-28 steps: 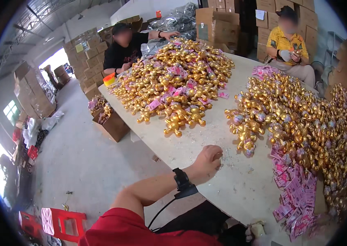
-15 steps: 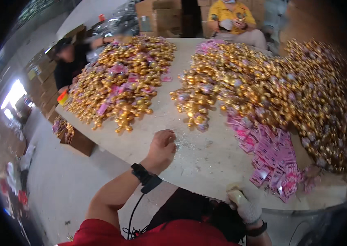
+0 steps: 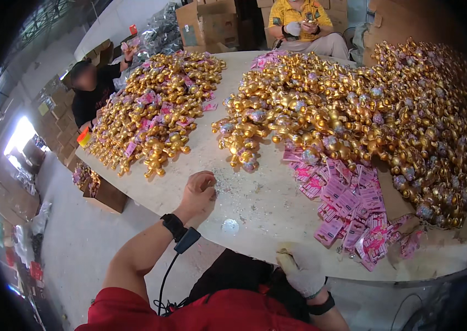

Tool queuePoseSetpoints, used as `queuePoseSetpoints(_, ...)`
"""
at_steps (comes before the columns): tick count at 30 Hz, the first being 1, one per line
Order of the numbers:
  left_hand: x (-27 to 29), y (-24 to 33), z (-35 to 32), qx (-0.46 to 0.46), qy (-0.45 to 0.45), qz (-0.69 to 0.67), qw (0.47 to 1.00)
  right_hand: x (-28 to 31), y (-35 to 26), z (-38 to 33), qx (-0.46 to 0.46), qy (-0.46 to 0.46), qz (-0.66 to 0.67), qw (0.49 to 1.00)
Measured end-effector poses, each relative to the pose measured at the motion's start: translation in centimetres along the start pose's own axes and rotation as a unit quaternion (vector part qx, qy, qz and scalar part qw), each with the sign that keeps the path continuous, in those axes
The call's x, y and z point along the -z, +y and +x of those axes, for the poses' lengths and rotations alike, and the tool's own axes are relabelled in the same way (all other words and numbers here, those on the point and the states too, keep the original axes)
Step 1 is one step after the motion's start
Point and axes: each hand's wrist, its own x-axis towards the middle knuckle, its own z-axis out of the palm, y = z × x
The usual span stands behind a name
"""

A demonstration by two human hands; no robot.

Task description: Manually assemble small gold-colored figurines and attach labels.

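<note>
Gold figures (image 3: 321, 105): sat heaped left and right!
Left hand (image 3: 199, 194): curled closed over the surface (image 3: 266, 231).
Right hand (image 3: 303, 271): gloved, grip couldn't be told.

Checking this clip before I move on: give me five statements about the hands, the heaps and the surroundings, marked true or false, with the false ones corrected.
1. The right hand wears a pale glove. True.
2. The left hand is gloved too. False: it is bare, with a black device strapped at the wrist.
3. The gold figurines lie in one unbroken heap. False: a bare strip of the table parts a left heap from those on the right.
4. The pink cards lie nearer the right hand than the left. True.
5. The co-worker in yellow stands beside the left heap. False: that person sits across the table.
</note>
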Motion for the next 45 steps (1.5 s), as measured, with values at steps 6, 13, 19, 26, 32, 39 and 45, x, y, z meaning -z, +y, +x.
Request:
queuePoseSetpoints(6,-2.6,8.4,2.3,-0.176,0.070,0.186,0.964,0.3,0.4,0.1,0.020,-0.026,0.005,0.999)
queuePoseSetpoints(13,-11.3,13.7,6.7,-0.263,-0.053,0.263,0.927,0.2,1.4,-0.2,0.085,-0.021,-0.039,0.995)
queuePoseSetpoints(19,-14.1,12.9,9.0,-0.285,-0.057,0.323,0.901,0.3,1.3,-0.2,0.090,-0.037,-0.021,0.995)
queuePoseSetpoints(26,-10.2,13.3,10.2,-0.354,-0.019,0.310,0.882,0.6,0.5,0.2,0.054,-0.061,-0.032,0.996)
queuePoseSetpoints(32,-5.9,16.3,10.4,-0.176,-0.057,0.081,0.979,-0.1,1.5,-0.3,0.034,-0.009,-0.049,0.998)
queuePoseSetpoints(39,-1.0,13.4,6.0,0.034,-0.154,-0.276,0.948,-1.1,0.5,-0.2,-0.016,0.000,-0.002,1.000)
queuePoseSetpoints(45,-2.4,12.6,-1.3,-0.015,-0.201,-0.282,0.938,-0.2,-0.6,0.0,-0.173,0.034,0.240,0.955)
